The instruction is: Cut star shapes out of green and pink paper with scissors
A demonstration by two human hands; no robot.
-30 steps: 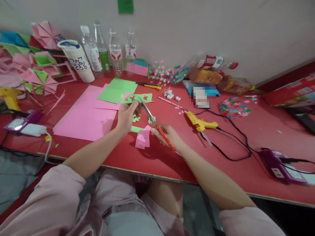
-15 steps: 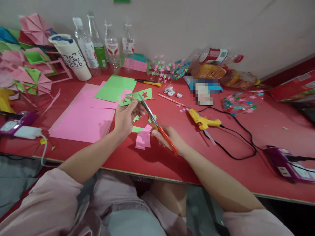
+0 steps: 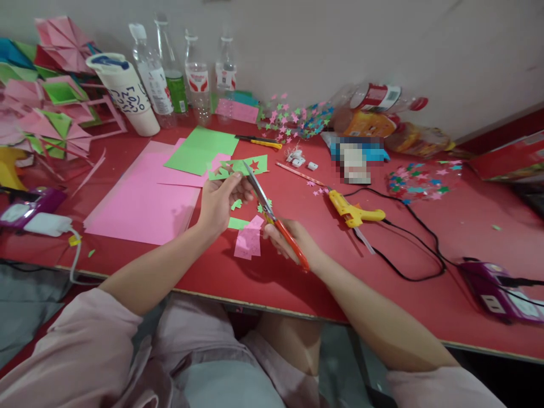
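Note:
My left hand [image 3: 220,198] pinches a strip of green paper [image 3: 262,164] that has star-shaped holes cut through it. In my right hand [image 3: 293,241] is a pair of scissors with red handles [image 3: 292,245]; their blades reach up to the strip beside a star hole. Small green paper stars [image 3: 237,204] lie on the table below my hands. Pink paper pieces [image 3: 247,240] with faint marks rest near them, partly over a green scrap [image 3: 238,223]. To the left are large pink sheets [image 3: 140,198], with a green sheet [image 3: 203,151] on top of their far end.
On the red table [image 3: 272,294], a yellow glue gun [image 3: 355,211] lies to the right with its black cord looping toward a purple power strip [image 3: 493,289]. Bottles [image 3: 198,85] and a white tumbler [image 3: 127,99] stand at the back. Folded paper shapes [image 3: 55,113] fill the far left.
The whole view has shifted slightly. My hands, the strip and the scissors keep nearly the same places relative to each other.

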